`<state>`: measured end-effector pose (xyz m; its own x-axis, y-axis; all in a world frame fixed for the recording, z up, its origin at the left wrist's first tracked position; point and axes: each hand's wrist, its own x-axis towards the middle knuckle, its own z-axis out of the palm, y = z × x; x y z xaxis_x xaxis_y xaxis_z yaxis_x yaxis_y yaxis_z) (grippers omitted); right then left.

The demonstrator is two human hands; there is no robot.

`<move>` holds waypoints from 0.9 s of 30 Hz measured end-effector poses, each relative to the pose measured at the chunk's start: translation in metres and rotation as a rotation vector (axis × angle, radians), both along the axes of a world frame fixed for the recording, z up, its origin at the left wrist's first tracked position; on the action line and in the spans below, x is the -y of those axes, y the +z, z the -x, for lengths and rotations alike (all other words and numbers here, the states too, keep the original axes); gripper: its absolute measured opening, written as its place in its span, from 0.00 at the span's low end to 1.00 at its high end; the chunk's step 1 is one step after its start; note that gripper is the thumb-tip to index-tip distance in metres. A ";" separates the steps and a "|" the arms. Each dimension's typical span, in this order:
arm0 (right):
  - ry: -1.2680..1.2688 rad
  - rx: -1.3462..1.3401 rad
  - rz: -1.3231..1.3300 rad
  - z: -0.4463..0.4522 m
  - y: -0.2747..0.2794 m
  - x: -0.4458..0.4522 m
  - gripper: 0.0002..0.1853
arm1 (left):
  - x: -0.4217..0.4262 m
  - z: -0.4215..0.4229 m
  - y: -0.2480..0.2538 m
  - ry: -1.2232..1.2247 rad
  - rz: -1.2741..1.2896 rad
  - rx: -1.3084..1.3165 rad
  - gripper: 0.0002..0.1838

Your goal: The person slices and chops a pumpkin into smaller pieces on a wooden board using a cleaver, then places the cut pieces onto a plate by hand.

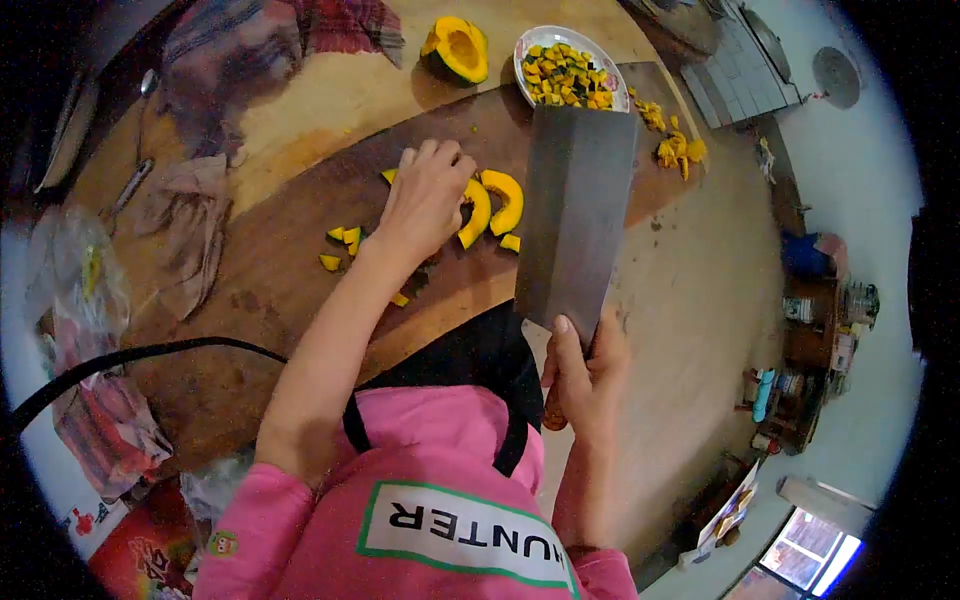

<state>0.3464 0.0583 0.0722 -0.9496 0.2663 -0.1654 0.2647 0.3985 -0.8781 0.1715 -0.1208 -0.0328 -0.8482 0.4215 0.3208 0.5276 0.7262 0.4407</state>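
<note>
My right hand [590, 380] is closed round the handle of a cleaver [578, 210], its broad grey blade raised and covering part of the board. My left hand [428, 198] lies over the pumpkin on the wooden cutting board [310, 215], fingers bent and closed on a curved pumpkin slice [476, 215] that is partly hidden beneath them. Just right of it rests a second pumpkin slice [507, 203]. Small pumpkin chunks [346, 237] are scattered left of my wrist.
Beyond the board sit a cut pumpkin piece [457, 50] and a plate [520, 62] heaped with diced pumpkin. Pumpkin scraps [680, 150] lie at the board's right end. Cloths [190, 225] and a plastic bag [80, 265] are on the left.
</note>
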 end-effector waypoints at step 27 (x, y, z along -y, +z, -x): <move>-0.166 -0.084 0.064 -0.017 0.001 -0.029 0.08 | -0.031 0.033 -0.022 -0.353 0.200 -0.212 0.31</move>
